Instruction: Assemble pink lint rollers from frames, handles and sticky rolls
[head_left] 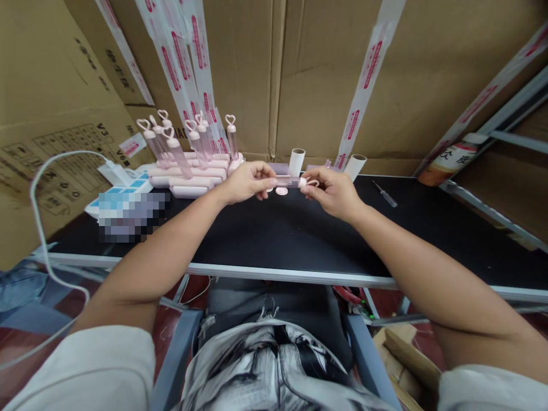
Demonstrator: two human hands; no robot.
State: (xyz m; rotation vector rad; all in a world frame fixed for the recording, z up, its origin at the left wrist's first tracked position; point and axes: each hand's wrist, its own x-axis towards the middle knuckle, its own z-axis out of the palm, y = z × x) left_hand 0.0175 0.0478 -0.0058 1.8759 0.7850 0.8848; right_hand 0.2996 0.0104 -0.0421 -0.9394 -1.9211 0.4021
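Level above the black table, a clear pink tube [291, 182] with a heart-loop cap spans the gap between my two hands. My left hand [252, 182] pinches its plain end. Around the capped end, where part of the loop shows, the fingers of my right hand [331, 191] are closed. Just under the tube, a small pale pink disc [281, 191] lies on the table, with a second one partly hidden by my left fingers. To the left stand several similar tubes with heart-loop caps [173, 142], upright or leaning among pale pink cylinders [190, 184] lying down.
White cylinders [297, 162] stand behind my hands. A small screwdriver [385, 194] lies right, near a tilted bottle [451, 160] by a metal shelf. At left sit a white-and-blue power strip [122, 191] with a cable and a blurred-out item. Cardboard [317, 74] walls the back.
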